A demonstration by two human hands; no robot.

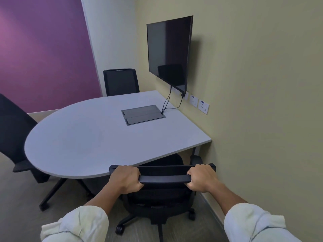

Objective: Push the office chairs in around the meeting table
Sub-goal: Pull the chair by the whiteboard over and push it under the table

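Observation:
A black office chair stands right in front of me at the near edge of the grey half-round meeting table. Its seat reaches partly under the tabletop. My left hand grips the left end of the chair's top rail, and my right hand grips the right end. A second black chair stands at the table's far side, close against the edge. A third black chair is at the left, its back angled and apart from the table's curved end.
A dark TV hangs on the beige wall at the right, with cables running down to a grey cable hatch in the tabletop. Wall sockets sit beside the table. The wall runs close along the near chair's right side.

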